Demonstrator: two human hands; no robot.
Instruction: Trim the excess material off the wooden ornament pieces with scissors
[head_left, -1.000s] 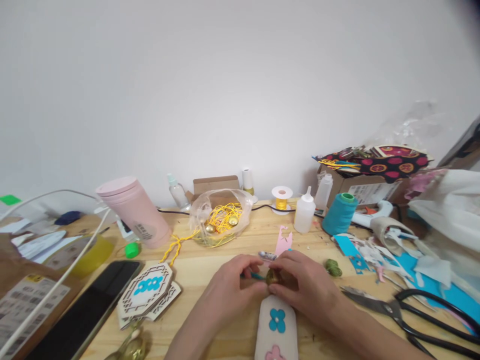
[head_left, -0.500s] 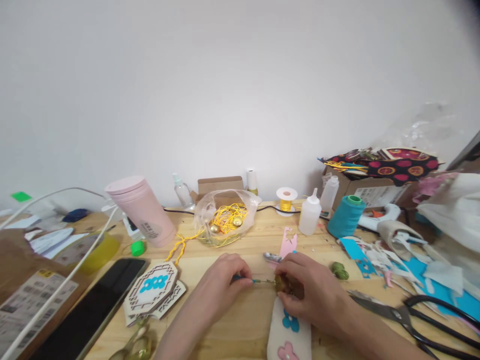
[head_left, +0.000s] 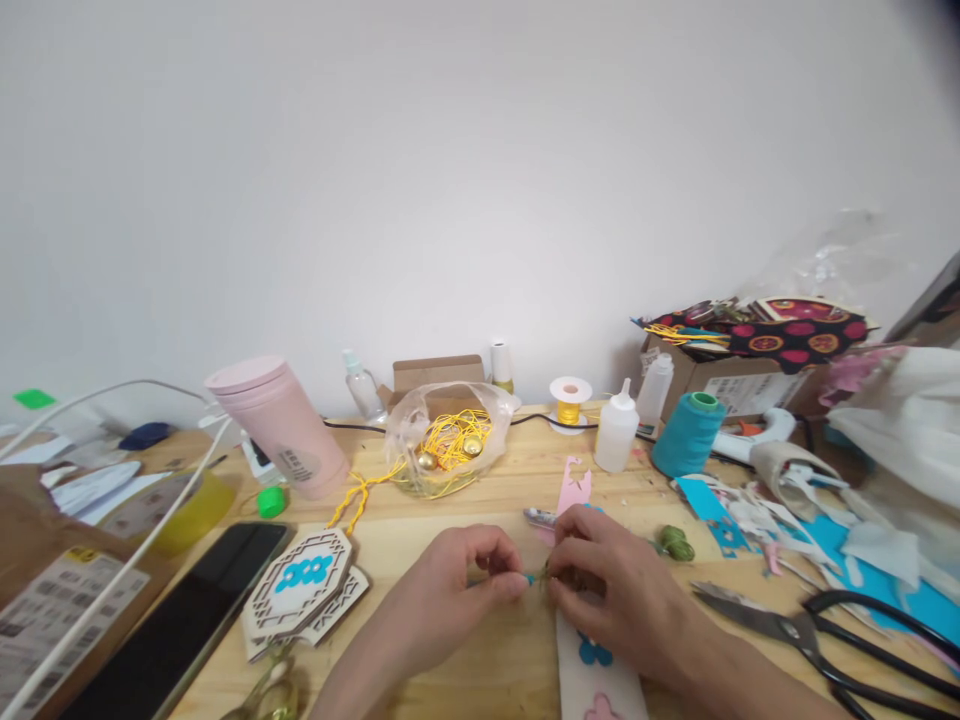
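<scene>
My left hand (head_left: 472, 575) is closed in a pinch on a thin teal piece (head_left: 529, 579), perhaps cord; most of it is hidden by the fingers. Close beside it, my right hand (head_left: 600, 570) has its fingers curled round a small brass bell, now largely covered by them. A thin greenish strand shows in the narrow gap between both hands. Under the right hand lies a long white felt piece (head_left: 576, 678) bearing a blue flower (head_left: 595, 650) and a pink flower (head_left: 602, 708).
Black-handled scissors (head_left: 795, 628) and a green thread bundle (head_left: 676, 543) lie right, near a teal thread cone (head_left: 688, 435). Octagonal ornaments (head_left: 300, 585), a phone (head_left: 180, 620) and a pink tumbler (head_left: 281, 425) are left. A plastic bag (head_left: 401, 440) of yellow cord and bells stands behind.
The hands drew apart with the teal piece stretched between them, then came together again. The felt piece has shifted a little right, and its top is now under the right hand.
</scene>
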